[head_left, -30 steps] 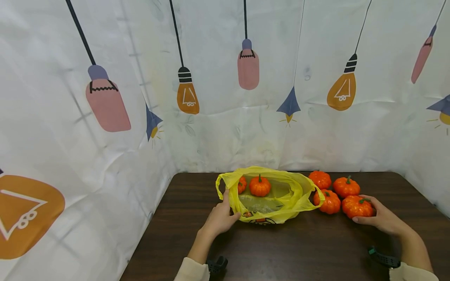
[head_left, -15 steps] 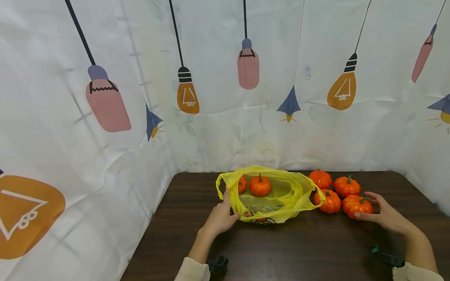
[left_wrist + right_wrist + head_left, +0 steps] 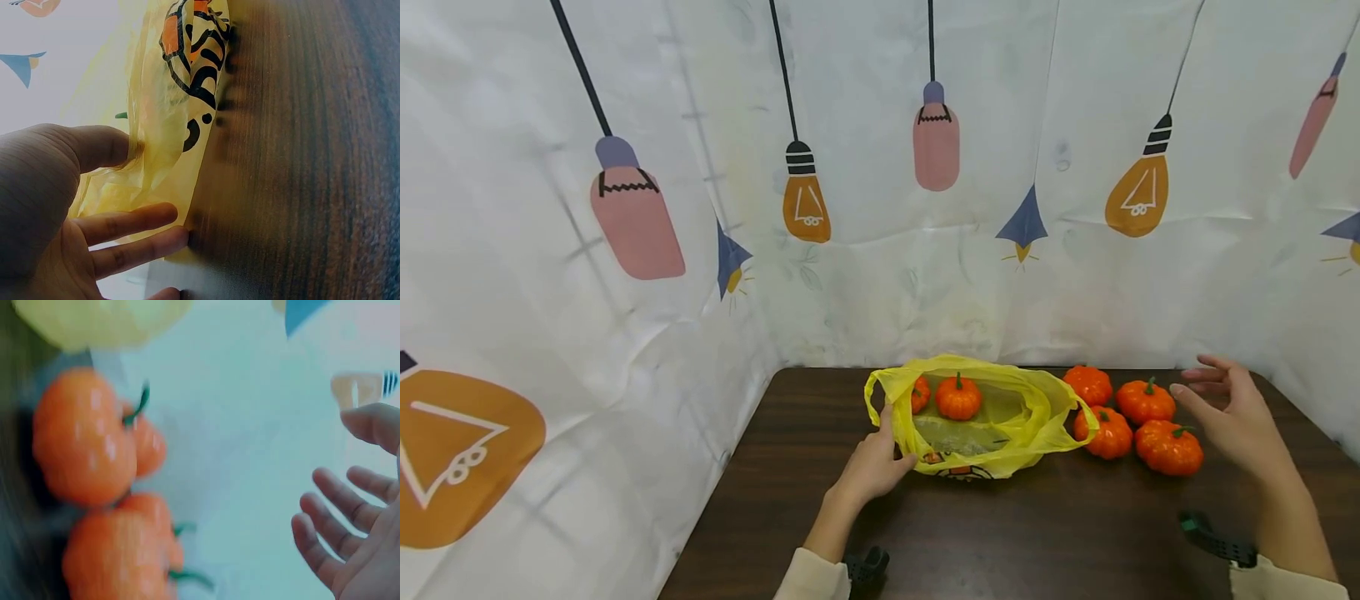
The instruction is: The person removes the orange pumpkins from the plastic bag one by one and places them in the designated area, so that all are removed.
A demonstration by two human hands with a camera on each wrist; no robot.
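A yellow plastic bag (image 3: 1052,408) lies with its mouth open on the table, a small orange pumpkin (image 3: 958,397) and part of another showing inside. My left hand (image 3: 871,467) rests against the bag's left side. Its thumb touches the yellow film in the left wrist view, while the visible fingers stretch out fairly straight. Right of the bag, several glossy orange pumpkins with green stems sit close together, the nearest pumpkin (image 3: 1169,448) at the front right. My right hand (image 3: 1236,412) is raised beside them, fingers loosely bent, holding nothing. The right wrist view shows it apart from the blurred pumpkins (image 3: 84,437).
A dark wood-grain table (image 3: 1037,542) carries everything. Behind it and on the left hangs a white curtain (image 3: 880,292) printed with lamps and bulbs. Dark bands are on both wrists.
My right hand has let go of the front right pumpkin and moved up and to the right. That pumpkin stays with the group. The left hand keeps its place at the bag.
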